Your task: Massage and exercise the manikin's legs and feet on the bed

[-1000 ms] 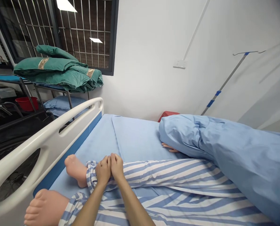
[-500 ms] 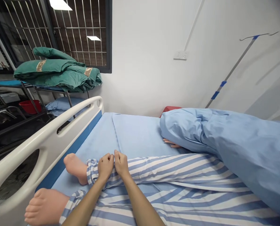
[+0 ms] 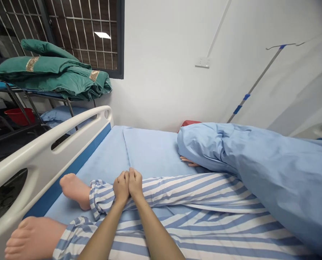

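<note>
My left hand (image 3: pixel 121 186) and my right hand (image 3: pixel 135 182) are side by side and touching, both closed with fingers curled. They rest on the lower part of the far striped trouser leg (image 3: pixel 177 187), above its cuff. Their palms face away, so anything inside the fingers is hidden. The leg belongs to a manikin-like figure lying on the bed. Its far bare foot (image 3: pixel 75 189) and near bare foot (image 3: pixel 33 236) stick out to the left of the cuffs. A light blue quilt (image 3: pixel 258 159) covers the upper body, and some fingers (image 3: pixel 189 161) show under its edge.
A white bed end board (image 3: pixel 49 133) stands at the left. Light blue sheet (image 3: pixel 152 148) covers the mattress. Behind are a rack with folded green bedding (image 3: pixel 60 76), a red bucket (image 3: pixel 20 115), a red object (image 3: pixel 190 123) and an IV pole (image 3: pixel 255 85).
My hands have come together, closing the small gap between them, and both stay closed on the far leg. The view has shifted slightly, so the bed and the room appear further left.
</note>
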Available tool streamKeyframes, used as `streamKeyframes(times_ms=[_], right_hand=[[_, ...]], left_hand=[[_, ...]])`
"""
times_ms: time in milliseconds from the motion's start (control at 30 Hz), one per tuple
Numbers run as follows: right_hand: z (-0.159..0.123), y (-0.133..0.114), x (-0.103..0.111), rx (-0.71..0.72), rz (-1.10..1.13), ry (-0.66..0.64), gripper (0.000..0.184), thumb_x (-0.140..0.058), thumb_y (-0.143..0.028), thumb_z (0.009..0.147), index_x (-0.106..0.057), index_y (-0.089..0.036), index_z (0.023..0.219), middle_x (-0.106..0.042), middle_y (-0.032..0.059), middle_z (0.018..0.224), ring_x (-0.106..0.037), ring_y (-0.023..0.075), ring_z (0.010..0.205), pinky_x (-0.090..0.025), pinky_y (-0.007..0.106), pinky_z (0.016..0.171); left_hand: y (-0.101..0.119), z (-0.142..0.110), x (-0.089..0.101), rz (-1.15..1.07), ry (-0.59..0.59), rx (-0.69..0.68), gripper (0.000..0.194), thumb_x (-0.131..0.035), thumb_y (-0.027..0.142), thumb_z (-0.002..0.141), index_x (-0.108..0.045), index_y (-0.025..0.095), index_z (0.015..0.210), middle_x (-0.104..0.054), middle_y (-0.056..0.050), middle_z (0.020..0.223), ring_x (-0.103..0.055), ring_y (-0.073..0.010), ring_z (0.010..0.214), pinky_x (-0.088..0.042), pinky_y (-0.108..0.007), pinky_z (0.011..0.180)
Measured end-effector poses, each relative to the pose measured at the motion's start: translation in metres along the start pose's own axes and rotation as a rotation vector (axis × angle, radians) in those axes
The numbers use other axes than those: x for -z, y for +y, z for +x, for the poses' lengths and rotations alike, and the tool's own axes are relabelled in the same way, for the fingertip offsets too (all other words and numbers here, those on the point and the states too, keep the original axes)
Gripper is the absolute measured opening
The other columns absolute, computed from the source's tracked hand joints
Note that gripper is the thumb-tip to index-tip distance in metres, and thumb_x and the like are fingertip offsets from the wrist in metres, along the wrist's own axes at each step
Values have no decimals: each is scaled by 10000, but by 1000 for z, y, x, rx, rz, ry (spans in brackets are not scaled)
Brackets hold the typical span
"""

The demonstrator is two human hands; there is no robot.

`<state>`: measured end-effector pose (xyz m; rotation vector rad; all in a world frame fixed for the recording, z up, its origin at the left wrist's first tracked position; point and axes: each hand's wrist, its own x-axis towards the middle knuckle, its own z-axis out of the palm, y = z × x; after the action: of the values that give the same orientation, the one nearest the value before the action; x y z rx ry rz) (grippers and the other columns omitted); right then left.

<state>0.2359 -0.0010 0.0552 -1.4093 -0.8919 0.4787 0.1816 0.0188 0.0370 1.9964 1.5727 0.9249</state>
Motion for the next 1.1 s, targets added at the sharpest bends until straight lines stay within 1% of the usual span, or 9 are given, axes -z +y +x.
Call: streamKeyframes(times_ms=[100, 233, 300, 500, 667, 767, 867, 1000, 1100], right_hand=[[2, -7, 0, 3, -191, -9, 395, -330, -367, 870, -350, -202, 512, -413, -34, 475, -371, 105, 478, -267, 233, 484], [4, -13, 15, 258, -509, -156, 374, -355, -369, 876, -474, -194, 568, -510, -6, 533, -417, 115, 513, -248, 249, 528], [4, -10, 24, 299, -566, -195, 385, -334, -378, 891, -498, -192, 597, -535, 2, 555, -432, 114, 526, -248, 246, 538], [3, 6, 34, 191, -454, -125, 421, -295, -372, 910, -476, -187, 578, -502, -10, 518, -410, 106, 497, -255, 233, 522], [11, 7, 40, 147, -153, -81, 411, -288, -376, 905, -450, -180, 582, -480, -18, 544, -419, 109, 535, -289, 223, 525], [14, 8, 42, 90, -33, -73, 388, -338, -384, 880, -387, -186, 550, -408, -36, 515, -372, 101, 516, -286, 221, 499], [16, 9, 40, 21, 32, -29, 380, -361, -388, 864, -335, -194, 538, -352, -49, 501, -337, 93, 499, -280, 217, 479], [20, 4, 42, -13, -82, -35, 391, -359, -381, 861, -340, -191, 520, -356, -46, 490, -348, 94, 499, -264, 219, 481], [24, -7, 55, 85, -274, -115, 402, -363, -368, 863, -365, -187, 504, -370, -44, 477, -350, 94, 497, -243, 226, 492]], left_hand=[[0, 3, 2, 36, -4, 25, 316, -315, 301, 884, -537, 183, 693, -598, -31, 636, -482, -127, 599, -248, -243, 569], [-1, 1, 1, 73, -27, -26, 213, -375, 240, 852, -572, 182, 796, -636, -46, 725, -509, -134, 652, -251, -241, 577], [-1, -1, -1, 116, -26, -17, 214, -385, 265, 846, -576, 187, 788, -629, -41, 712, -491, -134, 634, -239, -243, 566], [13, 6, 1, 67, -27, 45, 342, -372, 383, 827, -465, 187, 563, -470, 18, 524, -342, -104, 521, -193, -238, 523], [41, 15, -1, -202, 65, -18, 340, -406, 329, 770, -312, 179, 480, -306, 47, 455, -299, -83, 491, -226, -223, 511], [45, 9, -12, -286, 68, -5, 344, -370, 337, 788, -337, 180, 484, -340, 43, 456, -314, -82, 486, -242, -223, 510], [37, 2, -22, -206, 25, 4, 356, -360, 359, 804, -405, 175, 503, -408, 29, 469, -339, -90, 497, -235, -233, 518], [31, 2, -25, -133, -1, -3, 358, -337, 352, 817, -462, 171, 534, -481, 7, 513, -364, -95, 523, -230, -235, 529], [35, 3, -24, -67, -31, 23, 366, -338, 360, 815, -482, 172, 537, -517, -5, 534, -366, -98, 525, -216, -240, 522]])
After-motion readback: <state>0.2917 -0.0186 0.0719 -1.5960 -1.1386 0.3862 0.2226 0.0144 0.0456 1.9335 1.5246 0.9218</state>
